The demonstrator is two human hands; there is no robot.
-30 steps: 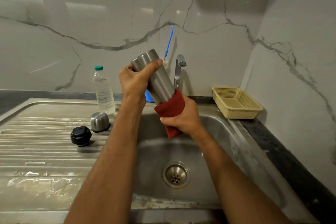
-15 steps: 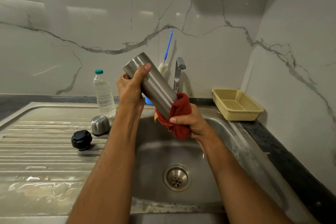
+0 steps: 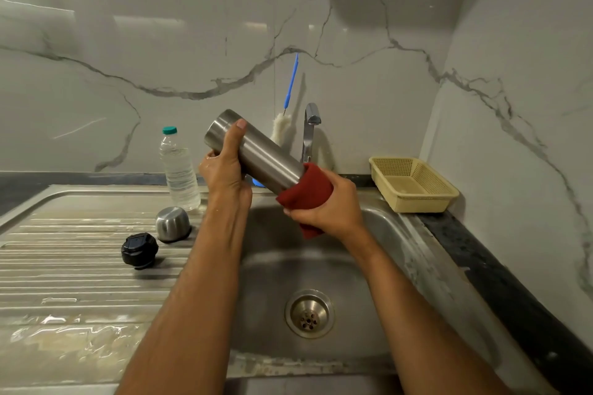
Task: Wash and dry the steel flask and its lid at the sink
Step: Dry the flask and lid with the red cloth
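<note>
Head view: one smooth brushed-steel cylindrical flask (image 3: 256, 151) is held tilted above the stainless sink basin (image 3: 385, 266), its upper end toward the left. Left hand (image 3: 224, 167) wraps that upper end, thumb laid along the barrel, its grip curled round the metal. Right hand (image 3: 330, 205) clasps a soft dark-red cloth (image 3: 308, 192) bunched over the lower end. Two lid parts rest on the ribbed steel draining surface (image 3: 64, 266): one rounded steel cap (image 3: 171, 223) and one black plastic stopper (image 3: 139, 250).
</note>
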